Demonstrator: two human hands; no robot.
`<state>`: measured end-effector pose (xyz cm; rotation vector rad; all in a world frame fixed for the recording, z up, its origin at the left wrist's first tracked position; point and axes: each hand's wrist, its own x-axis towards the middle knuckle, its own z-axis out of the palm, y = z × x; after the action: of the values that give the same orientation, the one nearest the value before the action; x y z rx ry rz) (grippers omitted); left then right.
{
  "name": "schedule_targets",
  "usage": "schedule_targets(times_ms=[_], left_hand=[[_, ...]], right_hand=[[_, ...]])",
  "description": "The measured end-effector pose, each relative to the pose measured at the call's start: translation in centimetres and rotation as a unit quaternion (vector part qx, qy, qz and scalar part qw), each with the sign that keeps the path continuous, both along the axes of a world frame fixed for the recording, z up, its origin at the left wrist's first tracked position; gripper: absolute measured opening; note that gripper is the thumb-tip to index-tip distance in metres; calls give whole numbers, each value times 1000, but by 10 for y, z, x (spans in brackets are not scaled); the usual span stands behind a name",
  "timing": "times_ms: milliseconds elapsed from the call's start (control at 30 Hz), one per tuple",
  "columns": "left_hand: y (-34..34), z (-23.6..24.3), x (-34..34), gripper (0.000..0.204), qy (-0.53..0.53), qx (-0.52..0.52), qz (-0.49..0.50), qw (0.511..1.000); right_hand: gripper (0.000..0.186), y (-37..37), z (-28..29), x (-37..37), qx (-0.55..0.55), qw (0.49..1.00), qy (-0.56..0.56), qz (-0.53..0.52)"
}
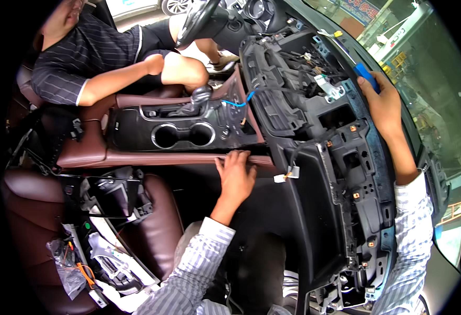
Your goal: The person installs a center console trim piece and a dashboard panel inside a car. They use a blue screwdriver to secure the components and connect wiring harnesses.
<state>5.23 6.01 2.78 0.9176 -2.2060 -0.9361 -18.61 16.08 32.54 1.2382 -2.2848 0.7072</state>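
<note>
My left hand (235,176) rests with its fingers spread on the brown padded side trim (183,159) of the centre console. Beside it is the console's black top panel (133,131), with two cup holders and a gear lever (200,97). At the right, my right hand (384,105) grips a blue flat piece (366,76) near the base of the windscreen. Its exact kind I cannot make out, since the fingers cover part of it. Below that arm lies the stripped dashboard (285,100), its brackets and openings exposed. A white connector (287,175) hangs on a cable near my left hand.
Another person (109,58) sits across the console, by the steering wheel (198,21). Removed trim parts (112,194), an orange cable (86,274) and a clear plastic bag (67,268) lie on the brown seat (25,231). A blue cable (239,103) crosses the console's front.
</note>
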Motion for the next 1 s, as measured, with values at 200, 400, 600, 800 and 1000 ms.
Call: schedule_targets(times_ms=[200, 400, 600, 800, 1000], left_hand=[[-3, -8, -1, 48, -21, -8, -7, 1000], [-42, 4, 9, 38, 22, 7, 24, 999], [-101, -23, 38, 29, 13, -67, 97, 993], [-129, -39, 32, 30, -164, -222, 15, 961], [-135, -39, 41, 35, -211, -194, -2, 958]], right_hand=[[45, 1, -1, -11, 21, 998, 56, -1], [41, 1, -2, -17, 4, 999, 33, -13], [39, -3, -3, 0, 14, 999, 36, -7], [29, 8, -6, -11, -45, 999, -2, 16], [27, 2, -5, -7, -44, 998, -23, 27]])
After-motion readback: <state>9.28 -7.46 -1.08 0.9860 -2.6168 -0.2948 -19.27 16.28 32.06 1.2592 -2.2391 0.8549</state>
